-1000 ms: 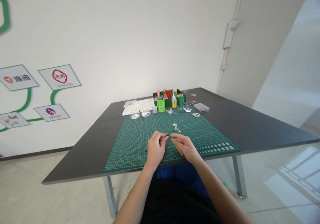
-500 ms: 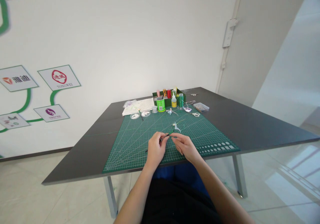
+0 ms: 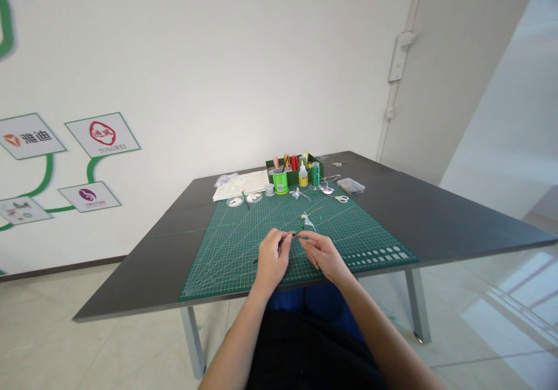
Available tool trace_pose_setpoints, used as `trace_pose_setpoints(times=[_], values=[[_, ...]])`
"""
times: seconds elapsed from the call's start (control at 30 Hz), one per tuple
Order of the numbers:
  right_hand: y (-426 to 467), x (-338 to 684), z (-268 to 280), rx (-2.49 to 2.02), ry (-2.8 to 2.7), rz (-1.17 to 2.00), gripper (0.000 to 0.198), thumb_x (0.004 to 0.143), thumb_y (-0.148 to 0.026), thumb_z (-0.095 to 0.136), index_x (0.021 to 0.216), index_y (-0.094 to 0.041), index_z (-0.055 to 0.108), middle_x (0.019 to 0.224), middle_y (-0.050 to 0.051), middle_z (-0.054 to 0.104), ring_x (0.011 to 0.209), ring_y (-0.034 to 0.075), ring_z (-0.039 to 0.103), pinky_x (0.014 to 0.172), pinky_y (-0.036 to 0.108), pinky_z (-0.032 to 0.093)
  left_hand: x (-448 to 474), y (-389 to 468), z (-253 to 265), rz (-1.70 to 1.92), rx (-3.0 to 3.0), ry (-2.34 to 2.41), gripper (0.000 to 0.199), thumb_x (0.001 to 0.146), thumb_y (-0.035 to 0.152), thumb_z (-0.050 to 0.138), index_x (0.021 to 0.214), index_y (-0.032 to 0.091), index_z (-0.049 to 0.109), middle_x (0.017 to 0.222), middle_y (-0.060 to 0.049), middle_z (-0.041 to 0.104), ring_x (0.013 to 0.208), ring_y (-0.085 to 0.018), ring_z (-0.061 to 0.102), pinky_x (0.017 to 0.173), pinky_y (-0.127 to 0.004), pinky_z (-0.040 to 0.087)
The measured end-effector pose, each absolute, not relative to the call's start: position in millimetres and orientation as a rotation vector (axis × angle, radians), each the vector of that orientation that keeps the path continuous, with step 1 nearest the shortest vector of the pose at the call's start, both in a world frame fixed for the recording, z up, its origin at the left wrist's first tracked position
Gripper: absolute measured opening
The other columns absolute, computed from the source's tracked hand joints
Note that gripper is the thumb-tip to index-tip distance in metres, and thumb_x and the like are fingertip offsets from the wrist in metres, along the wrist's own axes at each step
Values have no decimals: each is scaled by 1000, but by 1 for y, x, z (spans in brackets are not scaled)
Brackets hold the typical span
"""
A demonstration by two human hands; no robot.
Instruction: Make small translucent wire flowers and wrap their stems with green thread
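Observation:
In front of me, my left hand (image 3: pixel 272 256) is closed round a thin dark stick, whose green end (image 3: pixel 299 231) slants up and to the right past the fingertips. Its other dark end shows left of the hand, over the mat. My right hand (image 3: pixel 321 254) has its thumb and index finger brought together right beside the green end; whatever they pinch is too small to make out. Just beyond the hands, a small pale blue-white piece with thin strands (image 3: pixel 307 221) lies on the green cutting mat (image 3: pixel 218 262).
At the mat's far edge stand a green can (image 3: pixel 280 182), a glue bottle (image 3: pixel 303 175) and a green tube (image 3: pixel 315 176), before a green box (image 3: pixel 293 178) of spools. Scissors (image 3: pixel 341 199), a clear case (image 3: pixel 351 186), two small dishes (image 3: pixel 235 201) and white sheets (image 3: pixel 242 185) lie around.
The left fingers have shifted slightly along the stick, covering more of its dark part near the green end. My right hand stays almost where it was.

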State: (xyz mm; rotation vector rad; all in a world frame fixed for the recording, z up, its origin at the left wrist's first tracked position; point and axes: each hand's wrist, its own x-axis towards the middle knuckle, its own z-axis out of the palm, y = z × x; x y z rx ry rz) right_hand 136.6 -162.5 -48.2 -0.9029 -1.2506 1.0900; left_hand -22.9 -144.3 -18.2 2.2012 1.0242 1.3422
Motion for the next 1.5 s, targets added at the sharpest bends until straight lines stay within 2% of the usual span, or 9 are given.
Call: trace_pose_setpoints(times=[0.33,0.83,1.2,1.5], values=[[-162,138,-50,-907,-1274,1078,44,88,-48,63,113,-12,70,46,-9,38,36,6,29,35,20,22,-22,-144,-19,1385,2185,1021,22,100,27,51,88,18,67,81,-2,60,72,-14,56,68,-26,42],[-163,137,-46,-924,-1248,1091,48,84,-49,65,113,-11,69,46,-10,38,35,6,28,34,19,21,-21,-142,-20,1446,2177,1003,16,97,24,57,84,17,64,81,-1,57,72,-13,55,66,-25,41],[-164,137,-48,-922,-1282,1079,44,88,-47,63,114,-12,70,47,-9,37,37,6,28,34,19,21,-21,-143,-19,1429,2182,1010,16,96,25,59,82,18,60,82,-1,57,71,-14,54,64,-25,40],[-162,139,-49,-914,-1303,1077,42,90,-46,61,115,-13,70,47,-9,36,37,6,28,34,19,21,-21,-141,-21,1447,2196,1001,15,94,23,60,80,19,57,81,-1,58,75,-15,56,69,-26,42]])
